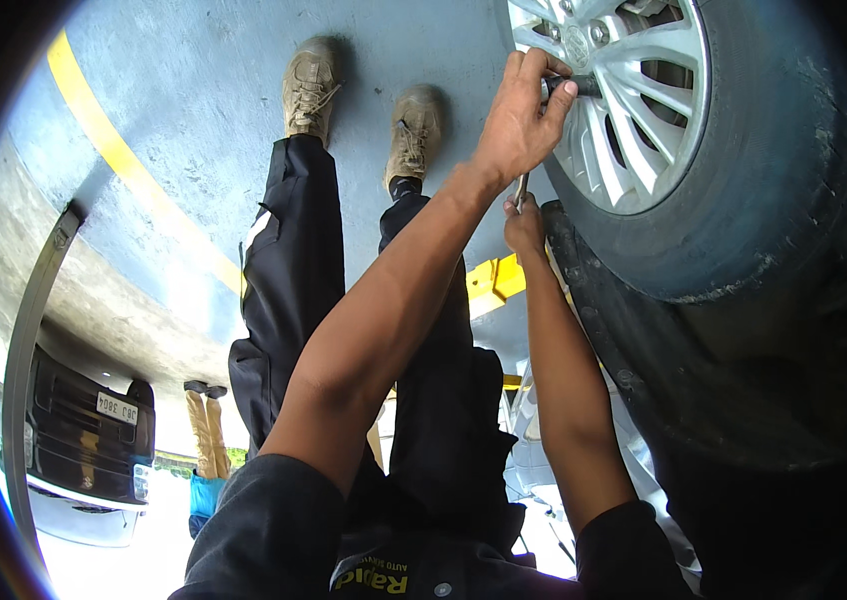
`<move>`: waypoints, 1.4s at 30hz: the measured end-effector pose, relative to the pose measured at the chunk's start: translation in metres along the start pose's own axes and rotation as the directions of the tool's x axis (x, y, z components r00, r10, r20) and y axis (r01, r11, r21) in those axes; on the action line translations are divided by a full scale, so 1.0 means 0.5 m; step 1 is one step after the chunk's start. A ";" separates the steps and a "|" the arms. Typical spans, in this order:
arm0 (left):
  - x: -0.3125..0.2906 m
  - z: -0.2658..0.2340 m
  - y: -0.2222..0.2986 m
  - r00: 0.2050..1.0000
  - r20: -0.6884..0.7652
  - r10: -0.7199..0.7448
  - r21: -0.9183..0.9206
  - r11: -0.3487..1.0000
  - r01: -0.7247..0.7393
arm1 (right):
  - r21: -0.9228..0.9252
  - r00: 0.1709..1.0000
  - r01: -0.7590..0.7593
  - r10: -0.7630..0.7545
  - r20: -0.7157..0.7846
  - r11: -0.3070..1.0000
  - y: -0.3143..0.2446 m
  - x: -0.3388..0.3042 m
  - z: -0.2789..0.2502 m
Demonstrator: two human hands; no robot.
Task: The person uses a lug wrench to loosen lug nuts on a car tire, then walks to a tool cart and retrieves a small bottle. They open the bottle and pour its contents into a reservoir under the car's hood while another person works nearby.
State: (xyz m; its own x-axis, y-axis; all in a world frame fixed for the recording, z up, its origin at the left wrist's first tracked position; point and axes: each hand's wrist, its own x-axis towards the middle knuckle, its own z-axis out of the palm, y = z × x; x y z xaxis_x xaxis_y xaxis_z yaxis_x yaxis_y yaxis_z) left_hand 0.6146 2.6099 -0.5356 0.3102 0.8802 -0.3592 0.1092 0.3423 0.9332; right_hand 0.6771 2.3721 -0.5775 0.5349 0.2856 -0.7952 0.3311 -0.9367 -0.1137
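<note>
A silver alloy wheel (625,52) with a black tire (778,190) fills the upper right. My left hand (525,118) is closed around the head of a socket wrench, whose dark socket (586,86) reaches in to the wheel near its hub, among the lug nuts. Whether the socket sits on a nut is hard to make out. Below it, my right hand (524,228) grips the wrench's metal handle (521,188). Most of the tool is hidden by my fingers.
A dark fender edge (598,320) lies close under the tire. Behind my right forearm is a yellow metal part (495,282). My shoes (311,88) stand on grey floor with a yellow line (93,110). Far left are a post (28,320), a dark vehicle (93,420) and another person (207,450).
</note>
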 end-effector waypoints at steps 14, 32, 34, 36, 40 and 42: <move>0.061 -0.028 0.018 0.847 0.154 -0.509 0.044 0.860 0.509 | -0.314 0.905 0.388 -0.422 -0.045 0.866 -0.130 -0.440 -0.273; 0.043 -0.003 0.005 0.874 -0.008 -0.485 0.004 0.874 0.485 | -0.299 0.915 0.373 -0.401 -0.038 0.878 0.052 -0.321 -0.166; 0.043 -0.015 0.018 0.860 0.042 -0.509 -0.003 0.861 0.509 | -0.224 0.966 0.250 -0.259 -0.007 0.942 0.031 -0.349 -0.186; 0.042 -0.038 0.039 0.871 0.028 -0.490 -0.050 0.870 0.491 | -0.269 0.927 0.330 -0.364 -0.086 0.905 -0.013 -0.383 -0.202; 0.040 -0.104 0.077 0.712 -0.082 -0.697 -0.167 0.714 0.680 | -0.283 0.960 0.277 -0.277 0.042 0.918 -0.114 -0.453 -0.274; 0.066 -0.114 0.088 0.802 -0.077 -0.592 -0.261 0.788 0.557 | -0.254 0.923 0.371 -0.386 -0.010 0.893 -0.167 -0.447 -0.280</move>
State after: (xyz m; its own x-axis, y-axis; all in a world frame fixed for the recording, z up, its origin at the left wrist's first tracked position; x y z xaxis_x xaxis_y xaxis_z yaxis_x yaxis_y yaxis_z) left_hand 0.5761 2.6728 -0.5069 0.1111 0.5284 -0.8417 0.0124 0.8461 0.5328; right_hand 0.6388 2.4148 -0.3069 0.3737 0.6269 -0.6836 0.6914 -0.6795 -0.2453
